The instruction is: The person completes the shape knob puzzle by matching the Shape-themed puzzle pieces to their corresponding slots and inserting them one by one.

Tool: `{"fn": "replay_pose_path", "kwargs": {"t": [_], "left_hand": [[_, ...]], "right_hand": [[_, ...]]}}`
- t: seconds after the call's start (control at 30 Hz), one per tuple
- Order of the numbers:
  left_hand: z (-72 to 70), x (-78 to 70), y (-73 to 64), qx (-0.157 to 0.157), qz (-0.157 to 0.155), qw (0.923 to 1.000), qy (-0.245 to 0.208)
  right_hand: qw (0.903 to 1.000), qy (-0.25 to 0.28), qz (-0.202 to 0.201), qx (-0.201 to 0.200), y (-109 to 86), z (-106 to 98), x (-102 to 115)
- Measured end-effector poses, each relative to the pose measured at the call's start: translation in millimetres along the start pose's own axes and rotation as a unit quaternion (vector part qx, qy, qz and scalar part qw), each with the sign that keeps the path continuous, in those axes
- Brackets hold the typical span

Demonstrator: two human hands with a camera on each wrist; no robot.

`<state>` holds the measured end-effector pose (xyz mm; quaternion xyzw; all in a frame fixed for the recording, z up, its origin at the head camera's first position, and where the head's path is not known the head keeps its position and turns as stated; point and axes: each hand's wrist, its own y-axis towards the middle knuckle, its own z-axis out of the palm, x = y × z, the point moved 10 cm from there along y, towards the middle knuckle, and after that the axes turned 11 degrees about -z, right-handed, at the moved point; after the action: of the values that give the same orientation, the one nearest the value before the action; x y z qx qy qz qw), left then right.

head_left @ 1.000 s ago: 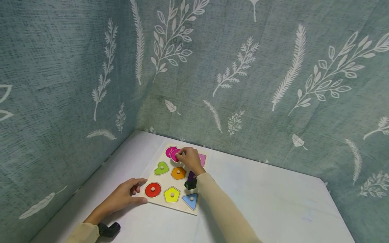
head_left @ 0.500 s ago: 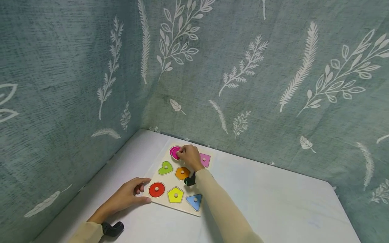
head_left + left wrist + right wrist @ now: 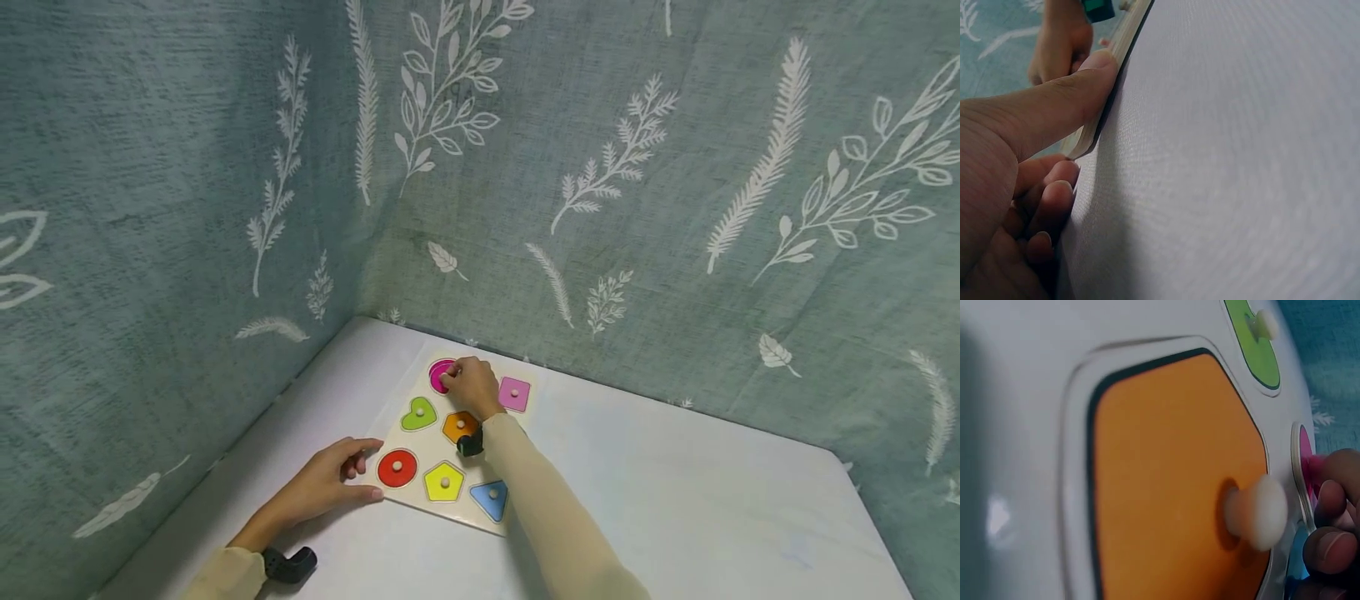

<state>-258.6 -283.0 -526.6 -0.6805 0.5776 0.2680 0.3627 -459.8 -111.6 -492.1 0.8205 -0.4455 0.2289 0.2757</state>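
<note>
A wooden knob puzzle board lies flat on the white table. My right hand pinches the magenta round piece by its knob at the far left corner of the board. In the right wrist view the pale edge of that magenta piece shows; whether it sits fully in its recess I cannot tell. My left hand grips the near left corner, thumb on the front edge and index finger on the left edge. The thumb touches the board's rim in the left wrist view.
Other knobbed pieces sit in the board: a green heart, an orange hexagon, a red circle, a yellow pentagon, a blue triangle and a pink square. Patterned cloth walls stand behind and left.
My right hand has moved the magenta piece from overlapping its recess to over it, so the printed recess is now covered. The left hand keeps its hold. The whole view has shifted slightly.
</note>
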Motion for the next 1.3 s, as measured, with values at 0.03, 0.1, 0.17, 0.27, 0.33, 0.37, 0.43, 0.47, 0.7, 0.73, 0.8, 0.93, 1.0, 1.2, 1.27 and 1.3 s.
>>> {"fn": "replay_pose_path", "kwargs": {"t": [0.03, 0.1, 0.17, 0.27, 0.33, 0.37, 0.43, 0.47, 0.7, 0.73, 0.8, 0.93, 1.0, 1.2, 1.27, 1.3], "left_hand": [[0.9, 0.1, -0.1, 0.001, 0.0, 1.0, 0.0], [2.7, 0.2, -0.1, 0.003, 0.001, 1.0, -0.001], [3.8, 0.3, 0.1, 0.004, 0.002, 1.0, 0.0], [4.9, 1.0, 0.7, 0.002, -0.001, 1.0, 0.001], [5.1, 0.5, 1.3, 0.002, -0.002, 1.0, 0.001], [5.0, 0.1, 1.9, 0.001, -0.003, 1.0, 0.002], [4.7, -1.6, 2.9, 0.0, -0.002, 1.0, 0.001], [4.5, -2.9, 3.0, 0.0, 0.001, 1.0, 0.002], [3.6, -7.2, -0.2, 0.003, 0.025, 0.9997, 0.008], [3.3, -7.0, -0.9, 0.003, 0.026, 0.9996, 0.007], [2.4, -5.7, -1.3, -0.002, 0.024, 0.9997, 0.008], [1.2, -3.7, -2.1, -0.004, 0.026, 0.9996, 0.006], [0.4, -3.5, -2.4, -0.004, 0.032, 0.9995, 0.007], [-1.5, -3.3, -3.5, -0.003, 0.043, 0.999, 0.012], [-2.2, -2.9, -3.8, -0.003, 0.041, 0.9991, 0.014], [-2.6, -2.6, -3.9, -0.003, 0.039, 0.9991, 0.014]], "right_hand": [[1.0, 0.0, 0.001, -0.003, -0.2, 0, -1], [1.0, 0.0, 0.005, -0.006, -1.0, -2, -2], [0.9999, -0.002, 0.008, -0.006, -1.1, -2, -2], [0.9999, -0.004, 0.011, -0.005, -0.8, -3, -2], [0.9999, -0.004, 0.008, -0.006, 0.6, -3, 0], [0.9999, -0.004, 0.008, -0.007, 1.5, -4, 0], [0.9999, -0.01, 0.008, -0.009, 3.4, -5, 0], [0.9998, -0.014, 0.009, -0.01, 4.4, -6, 0], [0.9995, -0.028, 0.013, -0.01, 9.2, -4, -3], [0.9995, -0.027, 0.01, -0.013, 9.7, -4, -3], [0.9995, -0.025, 0.004, -0.017, 11.0, -2, -1], [0.9993, -0.027, 0.0, -0.025, 12.2, -1, 3], [0.9992, -0.027, 0.002, -0.027, 12.0, -2, 4], [0.9992, -0.031, 0.004, -0.026, 12.0, -1, 7], [0.9991, -0.033, 0.005, -0.026, 12.3, 0, 8], [0.999, -0.036, 0.004, -0.027, 12.4, 0, 8]]}}
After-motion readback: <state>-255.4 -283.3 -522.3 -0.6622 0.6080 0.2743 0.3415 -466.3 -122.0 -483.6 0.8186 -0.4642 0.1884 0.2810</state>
